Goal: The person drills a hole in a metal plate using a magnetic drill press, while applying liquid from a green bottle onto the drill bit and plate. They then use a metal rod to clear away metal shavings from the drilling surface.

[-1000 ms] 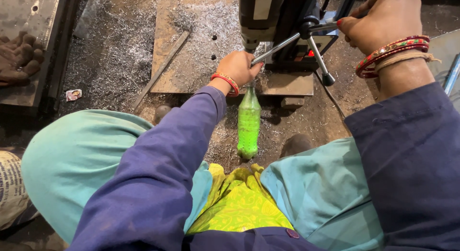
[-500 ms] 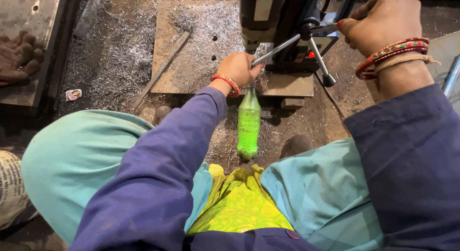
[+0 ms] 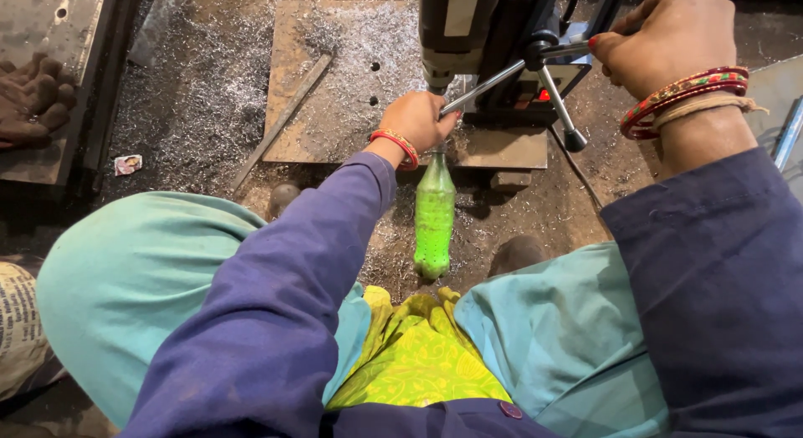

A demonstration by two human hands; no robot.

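My left hand (image 3: 422, 120) is closed around the neck of a green plastic bottle (image 3: 435, 216). The bottle lies tilted with its top toward the bit of a black drill machine (image 3: 493, 28) and its base near my lap. The drill stands on a rusty steel plate (image 3: 335, 87) that has a few drilled holes and is strewn with metal shavings. My right hand (image 3: 661, 40), with red bangles at the wrist, grips one spoke of the drill's feed handle (image 3: 552, 61) at the upper right. The drill bit itself is hidden behind my left hand.
A flat metal bar (image 3: 280, 120) lies slanted across the plate's left edge. Worn gloves (image 3: 33, 99) rest on another plate at far left, with a small wrapper (image 3: 127, 163) on the gritty floor. A small block (image 3: 510, 180) sits below the drill. My knees flank the bottle.
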